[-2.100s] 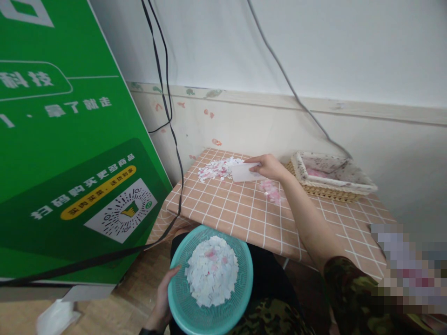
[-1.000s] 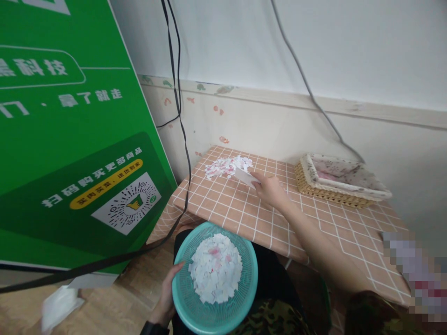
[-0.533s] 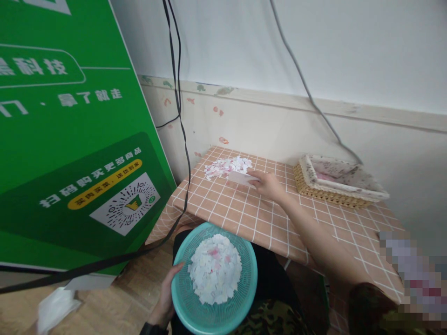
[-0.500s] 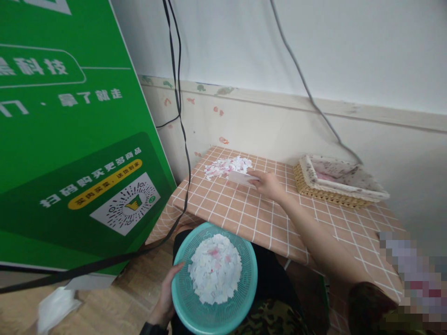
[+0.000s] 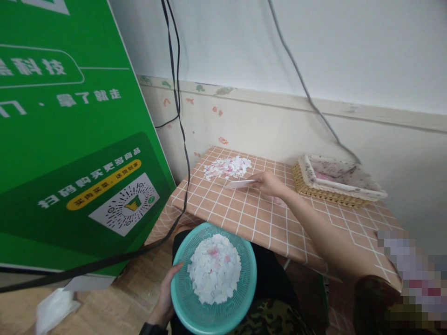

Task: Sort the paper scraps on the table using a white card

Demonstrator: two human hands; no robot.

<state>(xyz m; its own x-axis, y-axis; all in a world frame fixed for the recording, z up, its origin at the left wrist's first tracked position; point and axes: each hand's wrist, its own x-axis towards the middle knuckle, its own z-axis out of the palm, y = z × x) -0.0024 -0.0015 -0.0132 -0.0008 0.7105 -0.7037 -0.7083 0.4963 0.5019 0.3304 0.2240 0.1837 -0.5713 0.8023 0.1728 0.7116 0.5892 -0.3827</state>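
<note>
The turquoise plastic colander is before your dark trousers, just off the near edge of the table; the largest of the things around it is the green advertising panel with its QR code, beside the table's left edge; next comes the table itself, under a brown cloth checked with white lines; at its far edge, toward the right, you have a rectangular wicker basket with a flower-patterned lining; your left hand grips the colander's left rim, thumb over the top and the other fingers hidden; inside the colander rises a mound of cut paper scraps, mostly white with a few pink; a flatter heap of scraps lies near the table's far left corner; some pinkish pieces show just beside your right wrist, too blurred to tell more; your right hand holds a white card by one end, between thumb and fingers, tilted and just beside the flatter heap, on its side toward the near edge; whether the card touches the cloth I cannot tell.
</note>
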